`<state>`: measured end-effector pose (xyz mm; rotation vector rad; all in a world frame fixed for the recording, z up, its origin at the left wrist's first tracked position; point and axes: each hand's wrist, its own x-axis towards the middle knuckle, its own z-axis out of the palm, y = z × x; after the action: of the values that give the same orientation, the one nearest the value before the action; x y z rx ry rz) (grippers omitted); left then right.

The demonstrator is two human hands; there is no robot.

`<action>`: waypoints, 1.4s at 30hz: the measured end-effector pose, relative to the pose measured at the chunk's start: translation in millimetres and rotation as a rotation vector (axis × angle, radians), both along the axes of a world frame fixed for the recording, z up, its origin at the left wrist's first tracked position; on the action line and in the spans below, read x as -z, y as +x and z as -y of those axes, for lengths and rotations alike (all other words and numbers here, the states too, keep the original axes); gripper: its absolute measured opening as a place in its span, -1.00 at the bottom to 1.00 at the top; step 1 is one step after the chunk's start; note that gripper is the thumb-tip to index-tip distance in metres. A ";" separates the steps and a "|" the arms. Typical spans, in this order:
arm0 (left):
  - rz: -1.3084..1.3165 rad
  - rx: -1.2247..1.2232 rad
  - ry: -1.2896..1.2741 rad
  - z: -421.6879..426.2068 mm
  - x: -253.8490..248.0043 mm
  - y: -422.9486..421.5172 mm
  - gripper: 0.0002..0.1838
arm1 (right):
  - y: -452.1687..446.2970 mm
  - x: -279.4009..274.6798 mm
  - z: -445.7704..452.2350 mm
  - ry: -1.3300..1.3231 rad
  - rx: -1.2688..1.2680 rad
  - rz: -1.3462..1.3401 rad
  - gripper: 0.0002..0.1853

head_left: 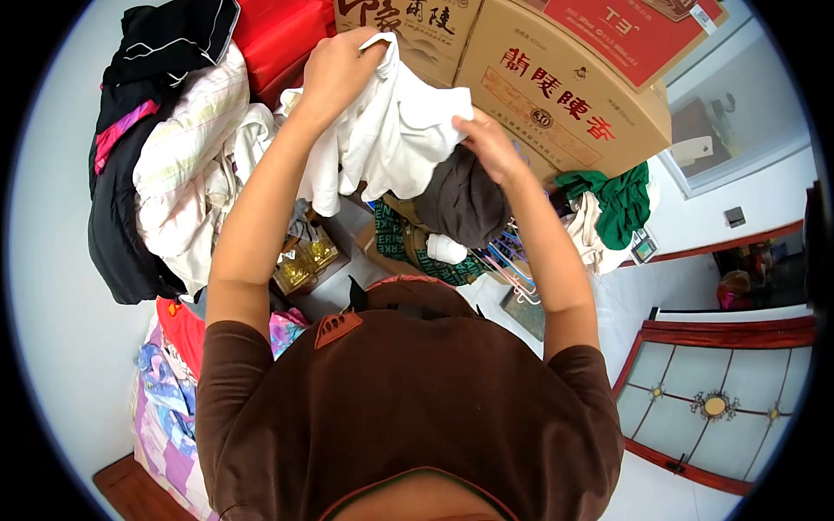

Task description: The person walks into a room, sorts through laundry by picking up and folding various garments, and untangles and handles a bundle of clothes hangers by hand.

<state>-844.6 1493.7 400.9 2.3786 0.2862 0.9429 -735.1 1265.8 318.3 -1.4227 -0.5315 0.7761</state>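
Observation:
A white cloth garment [395,130] hangs between my two hands, bunched and folded, its exact kind not plain. My left hand [339,74] is closed on its upper left edge. My right hand [488,143] pinches its right edge between thumb and fingers. Just below the garment lies a dark brown cloth [465,200], on top of a dark bag with green lettering [395,243]. A white rolled or cup-like object [446,248] sits beside that cloth.
Piled clothes [187,148] stand at the left, with a red bag [274,43] behind. Large cardboard boxes [565,95] are stacked ahead. Several hangers [512,265] and a green cloth [618,204] lie to the right. A glass-paned door [712,373] stands at the lower right.

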 end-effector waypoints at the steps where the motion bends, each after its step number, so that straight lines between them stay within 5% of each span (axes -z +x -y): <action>1: 0.002 0.020 -0.001 3.9 -1.1 -1.0 -0.74 | -9.8 6.9 -7.2 0.061 -0.077 0.102 -0.43; 6: -0.066 0.199 -0.083 26.5 -0.9 -9.9 -0.75 | -61.4 33.0 -44.9 0.078 -0.095 0.372 0.04; 8: -0.093 0.264 -0.096 34.3 -1.9 -18.7 -0.77 | -65.5 73.5 -58.2 0.078 0.053 0.640 -0.03; 11: -0.154 0.330 -0.113 28.3 3.0 -37.9 -0.76 | -62.5 95.1 -58.8 -0.303 0.156 0.640 -0.35; 15: -0.285 0.307 -0.061 -1.9 27.2 -62.3 -0.65 | -32.3 100.6 -39.1 -0.053 0.286 0.566 -0.83; 17: -0.417 0.274 -0.034 -7.5 39.0 -79.8 -0.55 | -18.7 84.6 -29.9 -0.006 0.344 0.579 -0.81; 21: -0.583 0.217 0.445 -13.5 74.7 -105.3 -0.45 | -22.0 33.8 -16.4 0.053 0.346 0.835 -0.80; 25: -0.250 -0.068 0.489 -43.3 109.2 -107.6 -0.69 | -67.4 1.4 -6.9 0.136 0.213 1.190 -0.74; 29: 0.001 -0.378 0.529 -59.8 106.1 -112.5 -0.69 | -141.7 11.8 0.2 0.099 -0.226 1.116 -0.58; 32: 0.076 -0.404 0.278 -49.3 115.7 -109.8 -0.56 | -169.7 24.2 2.8 0.117 -0.607 0.970 -0.64; 35: 0.009 -0.120 -0.494 -27.5 114.6 -109.5 -0.51 | -155.1 40.9 -6.8 0.044 -0.634 0.538 -0.65; 38: 0.089 0.179 -1.094 -26.8 120.5 -108.2 -0.51 | -126.8 83.7 -16.2 -0.070 -0.353 0.260 -0.60; 42: 0.134 0.445 -1.467 -27.6 127.6 -111.9 -0.51 | -109.5 111.2 -19.6 -0.055 -0.212 -0.042 -0.43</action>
<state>-956.5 1521.3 273.4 0.9464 0.2397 0.3755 -844.6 1285.4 207.1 -1.4121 -0.6395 0.9940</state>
